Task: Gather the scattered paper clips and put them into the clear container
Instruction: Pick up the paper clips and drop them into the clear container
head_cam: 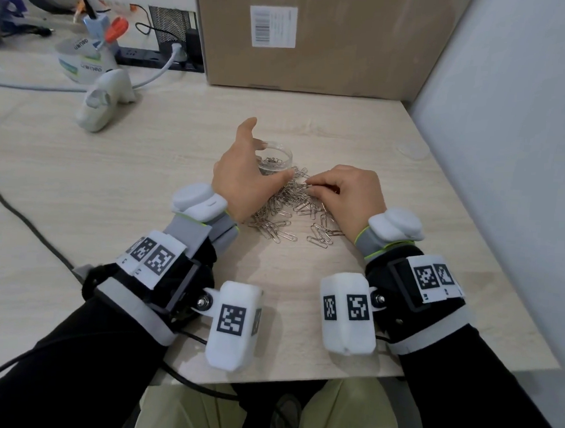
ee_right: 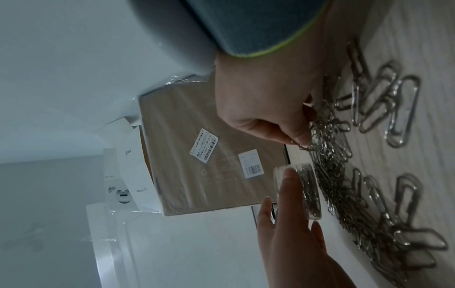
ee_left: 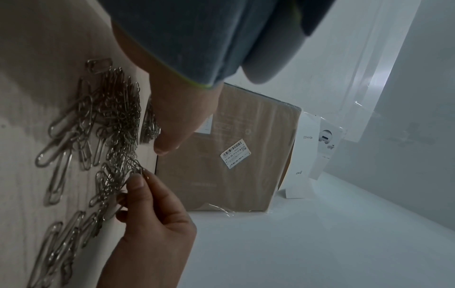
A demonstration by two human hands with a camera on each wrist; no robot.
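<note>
The right hand (head_cam: 350, 197) is pinching a few paper clips (head_cam: 284, 210) from the pile on the table (head_cam: 114, 180). The left hand (head_cam: 244, 173) is hovering with fingers spread (holding nothing) by the clear container (head_cam: 279, 155).

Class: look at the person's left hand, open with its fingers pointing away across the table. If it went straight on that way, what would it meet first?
Most likely the clear container. The left hand is open beside it, fingers already near its rim; whether they touch is unclear.

I see light wood-grain desk (head_cam: 82, 179); large brown cardboard box (head_cam: 346, 55) at its back; pale grey wall (head_cam: 512, 110) right of box; black power strip (head_cam: 145, 57) left of box.
</note>
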